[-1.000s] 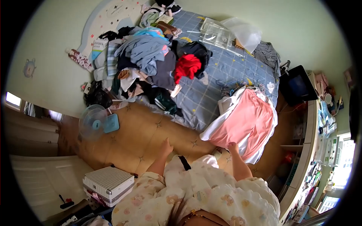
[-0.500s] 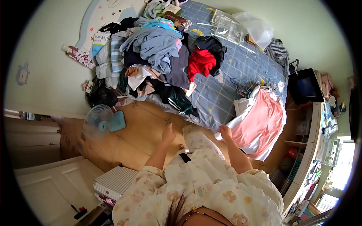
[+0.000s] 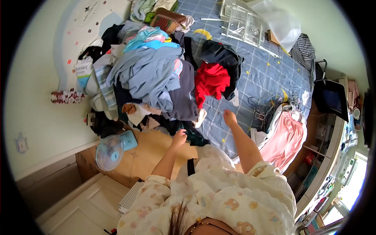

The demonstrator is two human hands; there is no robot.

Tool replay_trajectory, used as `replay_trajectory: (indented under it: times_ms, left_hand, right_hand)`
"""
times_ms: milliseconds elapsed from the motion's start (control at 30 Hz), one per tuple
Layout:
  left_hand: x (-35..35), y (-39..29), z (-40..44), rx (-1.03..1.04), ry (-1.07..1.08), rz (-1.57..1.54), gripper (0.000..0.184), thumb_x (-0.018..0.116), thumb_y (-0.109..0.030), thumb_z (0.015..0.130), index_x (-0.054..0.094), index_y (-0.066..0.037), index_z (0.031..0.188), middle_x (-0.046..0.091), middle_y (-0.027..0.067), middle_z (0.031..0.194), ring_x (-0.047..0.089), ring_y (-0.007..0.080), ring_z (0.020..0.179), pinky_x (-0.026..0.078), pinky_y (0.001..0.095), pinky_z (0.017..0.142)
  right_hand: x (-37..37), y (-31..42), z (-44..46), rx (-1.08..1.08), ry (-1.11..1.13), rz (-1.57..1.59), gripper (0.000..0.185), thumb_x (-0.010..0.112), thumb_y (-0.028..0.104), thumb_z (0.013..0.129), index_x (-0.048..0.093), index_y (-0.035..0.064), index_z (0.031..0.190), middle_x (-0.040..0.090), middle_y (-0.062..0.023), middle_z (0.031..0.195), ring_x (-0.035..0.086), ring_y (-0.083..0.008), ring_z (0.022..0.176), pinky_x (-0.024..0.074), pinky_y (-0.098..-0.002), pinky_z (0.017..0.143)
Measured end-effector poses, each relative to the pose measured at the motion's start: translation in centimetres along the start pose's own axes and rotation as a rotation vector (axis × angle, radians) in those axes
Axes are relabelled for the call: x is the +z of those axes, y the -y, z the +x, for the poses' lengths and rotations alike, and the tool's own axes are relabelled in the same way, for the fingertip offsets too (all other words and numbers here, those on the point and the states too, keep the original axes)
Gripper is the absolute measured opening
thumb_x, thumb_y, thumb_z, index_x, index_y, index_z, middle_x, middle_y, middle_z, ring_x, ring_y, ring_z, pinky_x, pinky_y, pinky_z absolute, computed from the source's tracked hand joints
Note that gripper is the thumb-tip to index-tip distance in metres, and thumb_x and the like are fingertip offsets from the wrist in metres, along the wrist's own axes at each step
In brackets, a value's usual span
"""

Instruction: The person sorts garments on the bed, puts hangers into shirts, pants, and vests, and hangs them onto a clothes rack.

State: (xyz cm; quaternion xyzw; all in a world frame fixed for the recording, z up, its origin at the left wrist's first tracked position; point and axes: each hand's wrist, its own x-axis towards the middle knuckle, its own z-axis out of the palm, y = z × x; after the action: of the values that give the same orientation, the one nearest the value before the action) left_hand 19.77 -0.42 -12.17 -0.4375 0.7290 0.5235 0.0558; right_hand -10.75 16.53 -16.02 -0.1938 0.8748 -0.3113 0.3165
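My left hand (image 3: 179,138) is at the near edge of the clothes heap, beside a dark green garment (image 3: 194,136). Its fingers are curled in, and nothing shows in them. Over the bed, my right hand (image 3: 230,118) reaches forward, just short of a crumpled red garment (image 3: 211,81). Its fingers point away and are mostly hidden by the back of the hand. Behind the red garment lies a black garment (image 3: 221,53). A big grey-blue garment (image 3: 147,72) tops the heap (image 3: 182,92) on the left.
Pink clothing (image 3: 288,135) and several hangers (image 3: 266,113) lie at the right of the blue bed sheet (image 3: 250,88). Clear plastic organisers (image 3: 243,27) and a plastic bag (image 3: 280,21) are at the back. A fan (image 3: 109,152) stands on the floor at left, and shelves (image 3: 319,145) line the right.
The view has moved closer to the bed. My right hand has left the white piece by the pink clothing and extends toward the red garment. My left hand is now beside the heap.
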Motion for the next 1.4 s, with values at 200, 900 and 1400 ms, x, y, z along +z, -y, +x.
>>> replay_trajectory:
  times_ms: [200, 900, 1400]
  left_hand:
    - [1.1, -5.1, 12.0, 0.008, 0.203, 0.103, 0.028, 0.058, -0.016, 0.083, 0.057, -0.004, 0.108, 0.066, 0.0176, 0.094, 0.064, 0.0322, 0.088, 0.05, 0.0382, 0.077]
    - [3.6, -11.9, 12.7, -0.556, 0.453, -0.768, 0.05, 0.053, -0.044, 0.088, 0.044, -0.019, 0.13, 0.06, 0.0078, 0.117, 0.058, 0.0221, 0.103, 0.045, 0.0407, 0.086]
    - [-2.8, -20.7, 4.5, -0.114, 0.831, -1.477, 0.064, 0.036, -0.065, 0.088, 0.05, -0.015, 0.125, 0.046, 0.0097, 0.139, 0.045, 0.0318, 0.126, 0.034, 0.0465, 0.107]
  right_hand:
    - [-1.9, 6.4, 10.9, -0.129, 0.117, -0.387, 0.041, 0.061, 0.018, 0.079, 0.061, 0.0186, 0.12, 0.021, -0.0142, 0.15, 0.026, -0.034, 0.136, 0.0369, -0.0496, 0.101]
    - [-4.7, 11.7, 2.0, 0.463, 0.142, 1.458, 0.034, 0.036, 0.007, 0.088, 0.055, 0.0034, 0.116, 0.062, -0.0115, 0.106, 0.06, -0.0228, 0.092, 0.0468, -0.0327, 0.074]
    - [-7.7, 20.7, -23.0, 0.075, 0.532, 1.338, 0.045, 0.068, 0.011, 0.081, 0.054, -0.0012, 0.122, 0.063, -0.0096, 0.115, 0.063, -0.0198, 0.103, 0.0474, -0.0351, 0.095]
